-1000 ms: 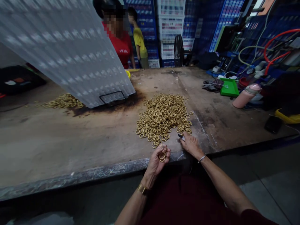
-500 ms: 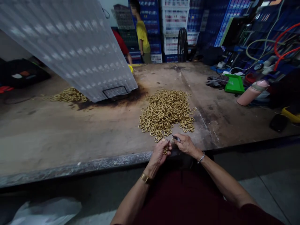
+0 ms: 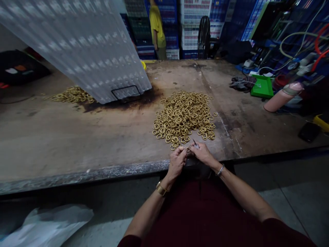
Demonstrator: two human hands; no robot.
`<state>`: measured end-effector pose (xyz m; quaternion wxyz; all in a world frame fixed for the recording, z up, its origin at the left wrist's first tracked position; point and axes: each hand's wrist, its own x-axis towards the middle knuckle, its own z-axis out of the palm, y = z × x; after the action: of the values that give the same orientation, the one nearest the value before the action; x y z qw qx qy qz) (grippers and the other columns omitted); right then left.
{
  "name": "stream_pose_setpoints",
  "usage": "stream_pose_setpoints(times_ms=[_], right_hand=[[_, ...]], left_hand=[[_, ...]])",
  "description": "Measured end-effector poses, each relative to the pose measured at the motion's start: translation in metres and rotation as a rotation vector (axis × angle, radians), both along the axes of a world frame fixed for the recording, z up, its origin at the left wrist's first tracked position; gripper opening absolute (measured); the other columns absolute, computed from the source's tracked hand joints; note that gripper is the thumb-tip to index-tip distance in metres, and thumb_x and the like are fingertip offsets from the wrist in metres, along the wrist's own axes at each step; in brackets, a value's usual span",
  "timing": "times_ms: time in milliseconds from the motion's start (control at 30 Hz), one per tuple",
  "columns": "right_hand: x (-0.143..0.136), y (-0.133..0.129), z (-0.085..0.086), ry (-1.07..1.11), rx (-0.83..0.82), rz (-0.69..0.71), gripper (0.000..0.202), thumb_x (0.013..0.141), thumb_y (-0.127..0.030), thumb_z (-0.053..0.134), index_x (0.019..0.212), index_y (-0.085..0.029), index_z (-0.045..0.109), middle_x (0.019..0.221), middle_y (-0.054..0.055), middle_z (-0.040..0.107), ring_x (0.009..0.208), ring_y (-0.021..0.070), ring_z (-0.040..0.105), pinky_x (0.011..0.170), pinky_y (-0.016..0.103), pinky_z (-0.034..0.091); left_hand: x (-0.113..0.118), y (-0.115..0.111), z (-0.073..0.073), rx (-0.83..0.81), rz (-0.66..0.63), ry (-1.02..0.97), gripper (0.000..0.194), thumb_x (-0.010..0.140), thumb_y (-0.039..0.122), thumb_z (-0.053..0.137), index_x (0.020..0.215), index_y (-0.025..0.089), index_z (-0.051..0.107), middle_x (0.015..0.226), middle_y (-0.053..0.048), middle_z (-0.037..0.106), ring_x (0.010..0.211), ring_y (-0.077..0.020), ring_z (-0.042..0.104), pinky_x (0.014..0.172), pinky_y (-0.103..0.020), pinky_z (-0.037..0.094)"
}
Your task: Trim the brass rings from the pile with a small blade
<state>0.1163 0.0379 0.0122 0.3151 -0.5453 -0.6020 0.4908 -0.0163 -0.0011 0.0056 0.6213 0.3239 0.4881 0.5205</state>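
Observation:
In the head view, a pile of gold-coloured rings (image 3: pixel 183 115) lies on the wooden table, just beyond my hands. My left hand (image 3: pixel 177 161) is closed in a pinch at the near table edge, on a gold-coloured ring (image 3: pixel 187 149) that shows only in part. Against it, from the right, comes my right hand (image 3: pixel 204 153), its fingers wrapped round a small knife (image 3: pixel 195 143) whose dark pointed tip sticks up. The fingers of both hands nearly meet, and they hide most of what is between them.
A tall stack of translucent ribbed trays (image 3: pixel 102 51) leans at the left, beside a second ring pile (image 3: pixel 73 95). To the right are a green tray (image 3: pixel 262 86), a pink bottle (image 3: pixel 282 97) and a black phone-like object (image 3: pixel 309 132). Across the table stands a person in yellow (image 3: pixel 156 27).
My left hand has turned over from palm-up, where several rings showed, to a pinch. My right hand has moved closer to it, and the knife tip points more upward. The view has tilted down.

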Motion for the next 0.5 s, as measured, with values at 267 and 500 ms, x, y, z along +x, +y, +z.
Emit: stream_pose_setpoints(times_ms=[267,500], right_hand=[[-0.0004,-0.0007,-0.0044,0.311,-0.322,-0.005,0.035,0.066,-0.051,0.057,0.080,-0.020,0.049,0.053,-0.008,0.050,0.035,0.0038,0.029,0.036,0.018,0.020],[0.0002,0.0029,0.0005,0.119,-0.067,-0.002,0.019,0.066,-0.037,0.056,0.067,-0.018,0.053,0.051,-0.008,0.044,0.047,0.0055,0.034,0.045,0.019,0.027]], left_hand=[[-0.0001,-0.0022,-0.0035,-0.027,-0.051,-0.012,0.039,0.068,0.051,0.068,0.081,0.016,0.056,0.056,0.006,0.047,0.042,-0.0031,0.036,0.039,-0.015,0.025],[-0.0021,-0.0013,-0.0047,-0.058,-0.147,-0.011,0.038,0.069,0.052,0.065,0.076,0.017,0.050,0.058,0.006,0.047,0.040,-0.0029,0.036,0.037,-0.015,0.024]])
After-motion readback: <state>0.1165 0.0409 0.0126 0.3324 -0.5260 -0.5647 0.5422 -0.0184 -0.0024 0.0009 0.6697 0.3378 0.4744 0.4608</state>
